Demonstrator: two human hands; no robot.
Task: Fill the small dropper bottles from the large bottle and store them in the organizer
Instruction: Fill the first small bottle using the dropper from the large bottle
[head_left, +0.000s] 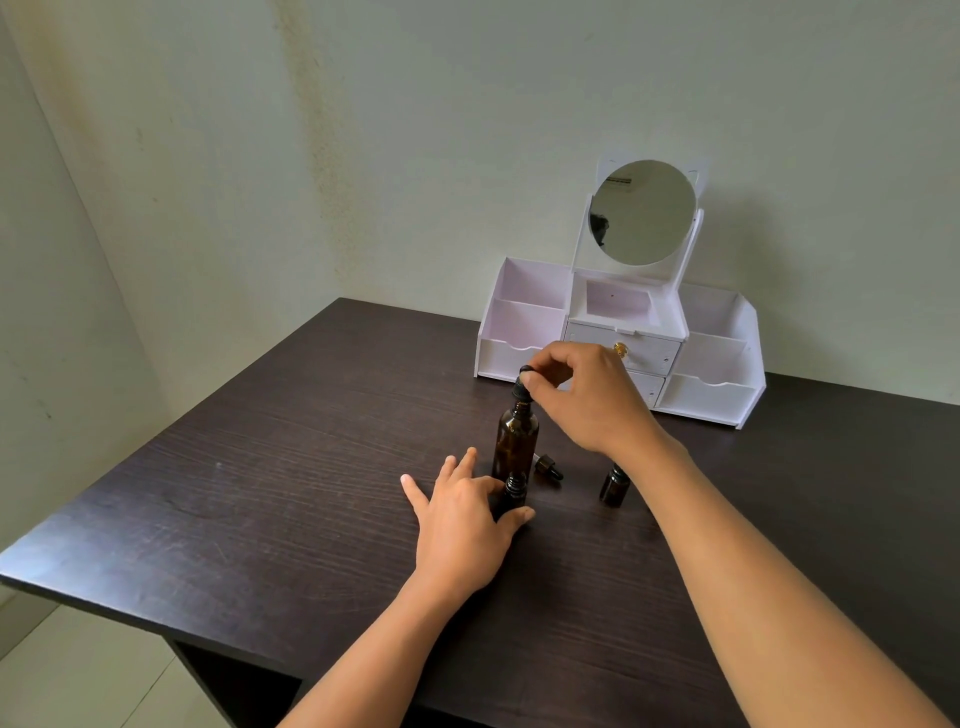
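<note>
The right grip (582, 395) pinches the black dropper cap (522, 391) atop the tall amber large bottle (514, 441), upright on the dark surface (260, 467); the left grip (462, 525) pinches 1 small amber bottle (513, 492) just in front of it.

Amber large bottle (514, 441), black dropper cap (549, 465) — white organizer (519, 358), dark woodgrain table (260, 467)

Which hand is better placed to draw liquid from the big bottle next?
Right: the right hand pinches the dropper top on the large bottle, while the left hand holds a small bottle.
</note>
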